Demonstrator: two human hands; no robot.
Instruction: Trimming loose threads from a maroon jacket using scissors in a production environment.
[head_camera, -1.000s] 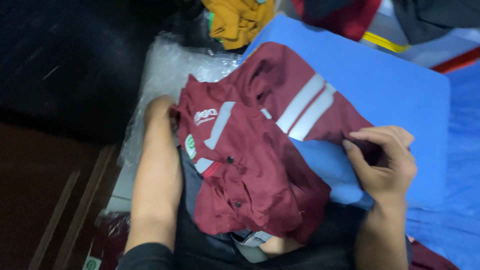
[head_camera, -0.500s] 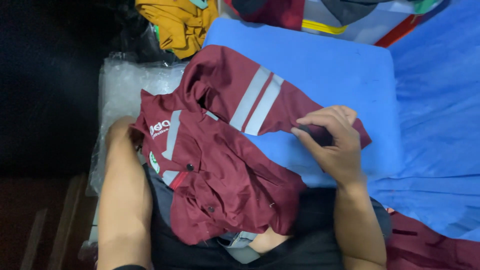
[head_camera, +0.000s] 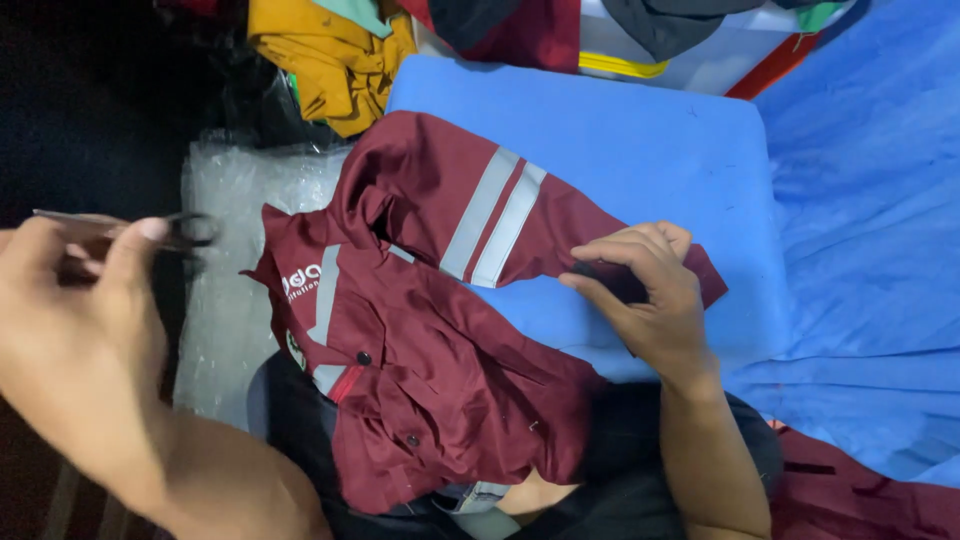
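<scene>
While scissors (head_camera: 120, 228) rise left, right hand (head_camera: 645, 290) pins sleeve (head_camera: 500, 215) (maroon).

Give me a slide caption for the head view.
Right hand pinches a maroon jacket sleeve on a blue cushion; left hand holds scissors.

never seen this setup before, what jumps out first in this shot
A maroon work shirt with grey reflective stripes lies across the middle, one sleeve stretched over a blue pad. The right hand pinches that sleeve's cuff, while the left hand, raised at the left edge, holds dark-handled scissors. A yellow garment is heaped at the top.
</scene>
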